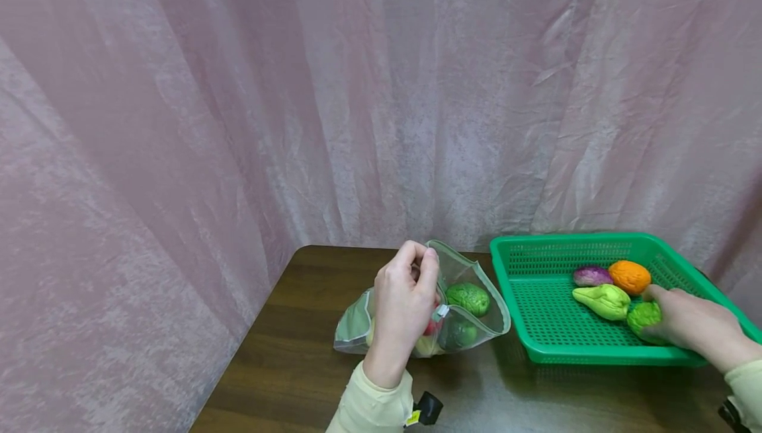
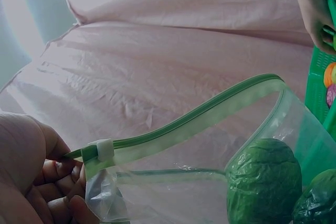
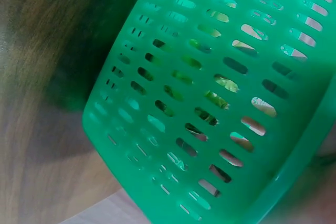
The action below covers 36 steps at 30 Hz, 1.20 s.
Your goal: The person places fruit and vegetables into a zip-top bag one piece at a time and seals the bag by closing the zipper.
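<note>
My left hand pinches the rim of a clear zip bag by one corner, close to its white slider. The bag's mouth gapes. Inside lie a wrinkled green vegetable, a darker green one and partly hidden red and pale yellow pieces. Over in the green basket, my right hand grips a bumpy green vegetable. Beside that sit a light green pear-shaped vegetable, an orange one and a purple one. In the right wrist view, the basket wall mostly hides the hand.
Bag and basket stand on a dark wooden table, the basket to the right of the bag. Behind the table hangs a pink curtain. The table's left edge runs diagonally toward the front.
</note>
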Available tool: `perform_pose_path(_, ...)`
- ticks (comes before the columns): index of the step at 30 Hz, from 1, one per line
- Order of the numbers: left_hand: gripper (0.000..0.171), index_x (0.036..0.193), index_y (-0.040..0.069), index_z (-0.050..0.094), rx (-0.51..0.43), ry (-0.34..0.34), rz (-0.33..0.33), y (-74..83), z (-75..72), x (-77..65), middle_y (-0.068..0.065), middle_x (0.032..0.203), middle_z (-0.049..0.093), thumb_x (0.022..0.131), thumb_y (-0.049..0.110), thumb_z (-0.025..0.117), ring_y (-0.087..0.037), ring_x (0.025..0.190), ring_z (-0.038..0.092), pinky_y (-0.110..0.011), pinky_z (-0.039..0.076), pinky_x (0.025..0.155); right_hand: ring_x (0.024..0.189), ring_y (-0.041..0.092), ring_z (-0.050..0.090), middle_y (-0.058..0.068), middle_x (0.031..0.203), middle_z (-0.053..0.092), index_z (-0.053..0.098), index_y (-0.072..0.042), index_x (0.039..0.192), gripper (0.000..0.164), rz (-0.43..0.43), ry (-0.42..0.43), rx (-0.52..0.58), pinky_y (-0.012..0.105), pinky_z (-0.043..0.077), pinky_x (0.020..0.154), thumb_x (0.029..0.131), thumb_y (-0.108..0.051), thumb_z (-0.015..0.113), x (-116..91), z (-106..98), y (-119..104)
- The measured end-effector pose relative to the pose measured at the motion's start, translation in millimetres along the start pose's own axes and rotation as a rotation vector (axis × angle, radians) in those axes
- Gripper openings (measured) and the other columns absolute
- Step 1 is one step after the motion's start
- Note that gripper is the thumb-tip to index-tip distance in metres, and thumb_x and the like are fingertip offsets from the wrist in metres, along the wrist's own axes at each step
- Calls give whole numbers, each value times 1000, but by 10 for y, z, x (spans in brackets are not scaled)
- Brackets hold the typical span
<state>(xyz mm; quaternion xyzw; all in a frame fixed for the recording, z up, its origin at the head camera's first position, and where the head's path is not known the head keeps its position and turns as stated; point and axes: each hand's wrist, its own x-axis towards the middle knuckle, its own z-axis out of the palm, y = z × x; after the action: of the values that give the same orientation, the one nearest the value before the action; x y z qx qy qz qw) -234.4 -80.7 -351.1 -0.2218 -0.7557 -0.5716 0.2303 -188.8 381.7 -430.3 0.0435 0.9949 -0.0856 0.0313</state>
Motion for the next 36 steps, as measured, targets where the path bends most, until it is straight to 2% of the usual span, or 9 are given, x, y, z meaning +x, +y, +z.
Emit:
perform_pose_path(3,22,88,16,66,0,0,2,7,-3,2,12,58,56,110,15,63,-3,45,59,-29,52,50,95,50,67,32,106,67,61,7,125,68,0,36,-2,63,55,68,80,-33,94,-11,-12,-3)
perform_pose_path(10,23,87,16,66,10,1,0,3,1,2,12,58,56,110,16,64,-2,45,59,-29,53,52,99,55,66,37,112,65,59,10,128,75,-8,101,-5,66,56,68,83,-39,94,-63,-65,-57)
perform_pose_path(14,23,88,16,66,12,-2,3,-2,2,-3,12,58,56,110,16,63,-2,45,59,-29,52,52,93,50,68,33,110,66,59,6,128,71,-25,153,3,64,55,62,85,-39,93,-101,-109,-116)
perform_pose_path(20,24,86,16,65,15,6,12,-3,11,-3,12,59,57,110,15,63,-1,44,59,-29,53,51,91,49,69,36,118,65,59,3,131,68,-30,216,10,59,52,55,89,-40,91,-169,-214,-252)
perform_pose_path(25,25,85,16,65,12,9,13,-1,11,2,12,59,57,109,15,63,-1,44,59,-29,53,50,87,43,69,32,121,66,59,-1,135,67,-37,303,34,53,49,52,91,-42,90,-230,-300,-429)
perform_pose_path(31,25,86,16,66,22,11,14,-13,16,0,12,59,57,110,15,62,0,44,59,-28,53,51,84,34,69,23,123,69,62,-10,140,64,-93,441,62,48,48,51,91,-41,90,-287,-352,-750)
perform_pose_path(36,24,86,16,66,20,9,12,-10,14,2,13,58,57,110,15,63,-1,44,59,-28,52,52,81,23,66,13,114,72,63,-12,142,67,-134,508,108,36,43,53,89,-42,92,-327,-391,-997)
